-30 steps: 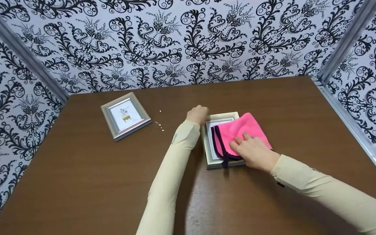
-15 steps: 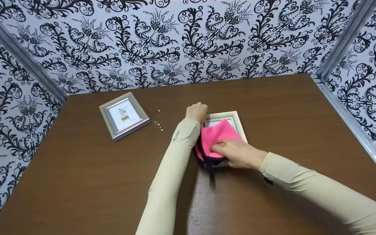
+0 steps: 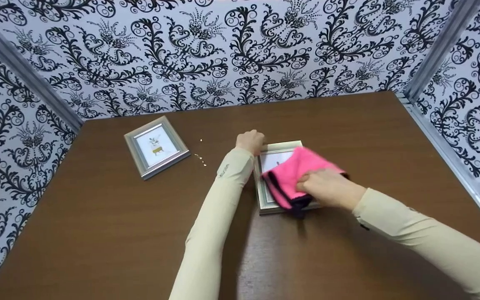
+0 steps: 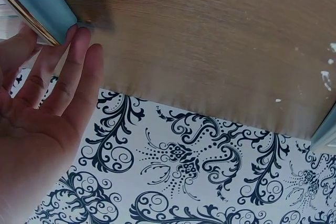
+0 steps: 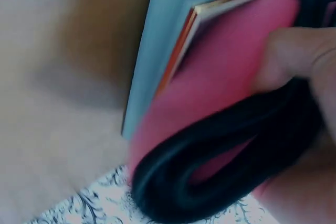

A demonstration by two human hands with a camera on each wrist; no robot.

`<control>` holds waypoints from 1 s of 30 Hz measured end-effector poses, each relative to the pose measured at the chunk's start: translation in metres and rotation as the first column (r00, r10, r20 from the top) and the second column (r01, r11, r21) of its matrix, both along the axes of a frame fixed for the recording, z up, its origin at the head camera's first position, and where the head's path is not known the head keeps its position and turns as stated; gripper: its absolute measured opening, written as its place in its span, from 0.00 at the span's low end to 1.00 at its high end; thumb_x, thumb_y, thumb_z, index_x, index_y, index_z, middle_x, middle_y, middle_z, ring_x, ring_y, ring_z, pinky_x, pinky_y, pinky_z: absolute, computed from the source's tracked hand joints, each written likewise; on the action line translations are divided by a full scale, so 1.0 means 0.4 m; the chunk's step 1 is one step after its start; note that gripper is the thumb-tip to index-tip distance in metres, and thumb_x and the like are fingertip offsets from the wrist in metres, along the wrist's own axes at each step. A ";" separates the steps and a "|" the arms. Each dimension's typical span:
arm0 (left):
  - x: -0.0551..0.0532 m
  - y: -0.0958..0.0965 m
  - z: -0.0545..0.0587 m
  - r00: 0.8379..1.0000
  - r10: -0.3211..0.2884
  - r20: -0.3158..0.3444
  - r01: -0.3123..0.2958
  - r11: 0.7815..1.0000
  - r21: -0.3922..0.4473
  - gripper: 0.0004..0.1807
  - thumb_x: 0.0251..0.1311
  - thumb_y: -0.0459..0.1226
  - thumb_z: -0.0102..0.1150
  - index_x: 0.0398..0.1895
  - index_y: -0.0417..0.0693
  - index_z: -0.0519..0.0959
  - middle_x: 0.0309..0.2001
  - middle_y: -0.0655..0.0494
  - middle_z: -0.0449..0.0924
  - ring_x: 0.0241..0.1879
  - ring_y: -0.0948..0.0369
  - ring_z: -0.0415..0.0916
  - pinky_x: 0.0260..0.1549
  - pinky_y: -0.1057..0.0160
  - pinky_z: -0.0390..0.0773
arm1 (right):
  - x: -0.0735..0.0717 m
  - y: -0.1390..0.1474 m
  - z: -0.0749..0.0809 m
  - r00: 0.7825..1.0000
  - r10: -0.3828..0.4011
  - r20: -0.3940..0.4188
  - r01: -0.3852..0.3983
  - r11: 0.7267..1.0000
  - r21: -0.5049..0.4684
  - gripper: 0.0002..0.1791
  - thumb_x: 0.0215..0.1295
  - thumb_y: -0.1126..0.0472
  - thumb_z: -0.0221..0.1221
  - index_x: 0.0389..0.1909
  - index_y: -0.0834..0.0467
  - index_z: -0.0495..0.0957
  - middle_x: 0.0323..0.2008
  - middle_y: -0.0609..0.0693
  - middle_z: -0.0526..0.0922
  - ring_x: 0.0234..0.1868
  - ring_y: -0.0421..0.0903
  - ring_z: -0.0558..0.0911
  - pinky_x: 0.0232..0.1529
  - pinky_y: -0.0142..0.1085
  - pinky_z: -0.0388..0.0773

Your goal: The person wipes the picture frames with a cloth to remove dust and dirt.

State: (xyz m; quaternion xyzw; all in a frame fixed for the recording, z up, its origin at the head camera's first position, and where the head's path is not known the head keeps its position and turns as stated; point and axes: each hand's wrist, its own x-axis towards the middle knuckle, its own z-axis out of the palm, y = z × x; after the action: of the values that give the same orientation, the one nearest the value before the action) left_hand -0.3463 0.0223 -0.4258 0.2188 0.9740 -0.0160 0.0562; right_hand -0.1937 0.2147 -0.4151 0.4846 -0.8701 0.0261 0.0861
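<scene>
Right grip (image 3: 327, 186) holds a pink cloth (image 3: 288, 171) over a picture frame (image 3: 281, 146) on the worktop (image 3: 140, 233), seen from the head; the left grip (image 3: 250, 142) holds that frame's far left corner. Left wrist: its fingers (image 4: 68, 82) touch the corner. Right wrist: the cloth has a black edge (image 5: 226, 117).

Brown wood-grain counter (image 3: 131, 233), bordered by white panels (image 3: 198, 46) with black floral scrollwork and grey metal corner posts (image 3: 440, 50). At left rear, a rectangular silver-beige picture frame (image 3: 156, 146) with a plant print; small white fragments (image 3: 201, 160) lie beside it.
</scene>
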 end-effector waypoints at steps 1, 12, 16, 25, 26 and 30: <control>-0.001 -0.002 0.001 1.000 -0.001 -0.001 0.001 1.000 0.007 0.12 0.62 0.39 0.59 0.47 0.52 0.84 0.50 0.48 0.80 0.49 0.49 0.79 0.42 0.50 0.80 | 0.008 0.004 0.003 0.997 -0.056 -0.045 0.057 0.998 0.017 0.12 0.42 0.74 0.66 0.24 0.55 0.75 0.25 0.47 0.78 0.28 0.48 0.77 0.25 0.39 0.74; -0.003 -0.007 -0.007 0.998 -0.030 -0.051 0.031 0.999 0.019 0.09 0.58 0.35 0.61 0.41 0.50 0.86 0.46 0.47 0.82 0.45 0.49 0.80 0.39 0.50 0.81 | 0.070 -0.065 -0.027 0.918 -0.364 -0.154 0.380 0.921 0.086 0.12 0.40 0.65 0.68 0.24 0.64 0.74 0.19 0.57 0.74 0.22 0.53 0.74 0.13 0.43 0.71; -0.004 -0.008 -0.009 0.998 -0.033 -0.045 0.035 0.999 0.033 0.08 0.60 0.36 0.60 0.40 0.50 0.86 0.45 0.47 0.82 0.45 0.48 0.80 0.39 0.49 0.81 | 0.055 -0.071 -0.034 0.965 -0.250 -0.079 0.252 0.968 0.017 0.15 0.42 0.61 0.69 0.25 0.60 0.72 0.22 0.53 0.75 0.26 0.52 0.76 0.19 0.44 0.73; -0.008 -0.011 -0.010 0.999 -0.029 -0.038 0.030 0.999 0.032 0.09 0.61 0.38 0.60 0.41 0.50 0.86 0.47 0.46 0.81 0.47 0.47 0.79 0.40 0.48 0.80 | 0.025 -0.057 -0.047 0.979 0.089 0.185 -0.053 0.980 -0.194 0.23 0.47 0.71 0.62 0.48 0.64 0.79 0.45 0.53 0.83 0.51 0.53 0.79 0.53 0.45 0.75; -0.008 -0.011 -0.010 0.999 -0.031 -0.038 0.032 0.999 0.028 0.09 0.61 0.38 0.60 0.41 0.51 0.86 0.47 0.46 0.81 0.47 0.47 0.79 0.40 0.49 0.80 | 0.024 -0.053 -0.047 0.973 0.108 0.204 -0.066 0.978 -0.200 0.24 0.47 0.71 0.61 0.51 0.64 0.79 0.47 0.53 0.83 0.52 0.53 0.78 0.54 0.45 0.74; -0.005 -0.009 -0.012 0.999 -0.035 -0.038 0.036 0.999 0.018 0.10 0.60 0.36 0.59 0.42 0.53 0.86 0.47 0.47 0.81 0.46 0.48 0.79 0.40 0.49 0.80 | 0.023 -0.031 -0.039 0.955 0.145 0.258 -0.095 0.975 -0.199 0.24 0.49 0.72 0.60 0.51 0.62 0.79 0.49 0.51 0.82 0.53 0.50 0.79 0.55 0.44 0.74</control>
State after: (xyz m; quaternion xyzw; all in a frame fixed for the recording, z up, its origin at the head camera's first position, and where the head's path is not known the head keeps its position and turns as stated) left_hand -0.3483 0.0189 -0.4308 0.2362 0.9710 -0.0122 0.0355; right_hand -0.1845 0.2022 -0.4307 0.5186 -0.8363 0.1777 0.0090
